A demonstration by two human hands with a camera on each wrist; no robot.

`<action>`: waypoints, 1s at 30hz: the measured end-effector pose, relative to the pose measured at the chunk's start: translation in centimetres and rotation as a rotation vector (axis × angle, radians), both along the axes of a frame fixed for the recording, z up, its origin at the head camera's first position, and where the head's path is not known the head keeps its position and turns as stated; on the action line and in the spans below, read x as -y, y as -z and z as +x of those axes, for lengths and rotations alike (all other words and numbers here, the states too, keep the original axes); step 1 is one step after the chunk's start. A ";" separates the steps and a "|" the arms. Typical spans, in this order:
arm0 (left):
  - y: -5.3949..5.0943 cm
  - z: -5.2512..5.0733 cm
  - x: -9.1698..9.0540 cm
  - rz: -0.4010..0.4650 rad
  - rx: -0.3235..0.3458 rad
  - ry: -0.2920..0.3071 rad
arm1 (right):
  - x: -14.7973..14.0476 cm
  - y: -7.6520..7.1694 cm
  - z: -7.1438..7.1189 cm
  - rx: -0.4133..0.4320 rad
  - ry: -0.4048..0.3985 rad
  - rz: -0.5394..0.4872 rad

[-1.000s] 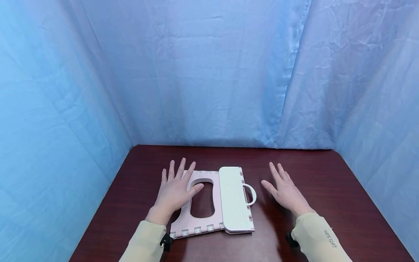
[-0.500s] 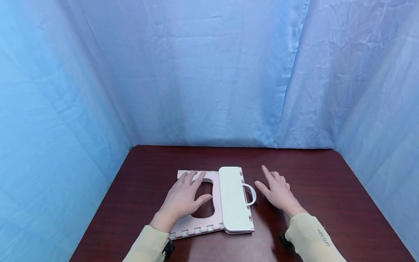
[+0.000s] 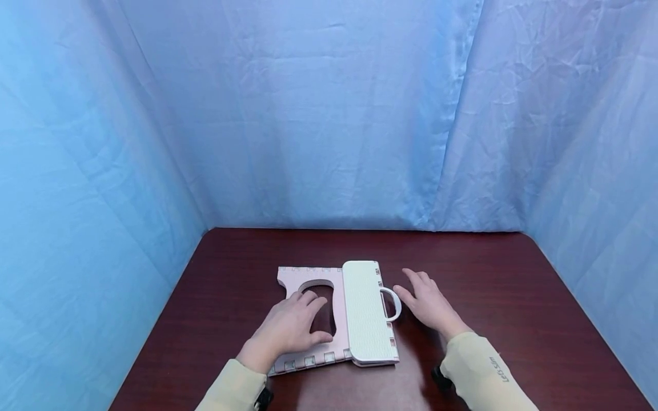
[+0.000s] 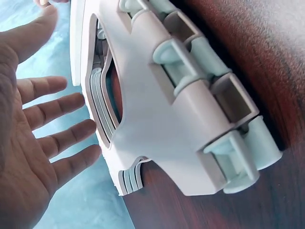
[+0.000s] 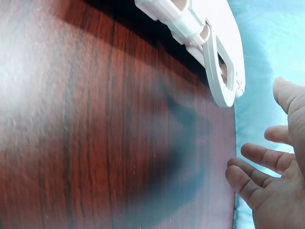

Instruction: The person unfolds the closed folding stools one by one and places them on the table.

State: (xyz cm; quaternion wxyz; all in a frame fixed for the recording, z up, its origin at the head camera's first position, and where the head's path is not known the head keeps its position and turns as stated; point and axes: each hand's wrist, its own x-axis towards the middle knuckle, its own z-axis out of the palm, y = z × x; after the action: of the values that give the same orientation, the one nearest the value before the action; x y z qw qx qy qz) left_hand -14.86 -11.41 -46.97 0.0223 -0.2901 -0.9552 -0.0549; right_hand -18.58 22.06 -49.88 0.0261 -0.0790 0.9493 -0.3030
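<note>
A folded step stool lies flat on the table, its white seat panel [image 3: 362,314] at the right and its pink leg panel [image 3: 290,277] at the left. The leg panel has a large oval hole. My left hand [image 3: 290,325] hovers over that panel beside the hole, fingers loosely spread and holding nothing. In the left wrist view a gap shows between its fingers and the hinged pink edge [image 4: 162,114]. To the right of the white loop handle [image 3: 398,305], my right hand [image 3: 430,305] hangs with relaxed fingers, near the handle but apart from it.
The dark red wooden table [image 3: 493,274] has rounded far corners. Light blue curtains [image 3: 319,114] enclose it at the back and on both sides. Both arms wear pale sleeves, with black straps at the wrists.
My left hand has come down and rightward over the leg panel, its fingers bending a little. My right hand has moved left toward the handle. The stool stays in place.
</note>
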 end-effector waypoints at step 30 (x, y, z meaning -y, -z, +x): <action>1.1 1.9 -1.5 -0.044 0.017 0.207 | 2.3 1.1 0.2 0.086 0.004 -0.090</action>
State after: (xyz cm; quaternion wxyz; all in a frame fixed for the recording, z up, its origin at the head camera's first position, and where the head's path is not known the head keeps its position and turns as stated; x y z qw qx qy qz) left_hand -12.97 -9.90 -48.10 0.0021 -0.3871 -0.9212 -0.0384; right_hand -18.41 19.78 -50.94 0.0628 -0.0652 0.9328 -0.3488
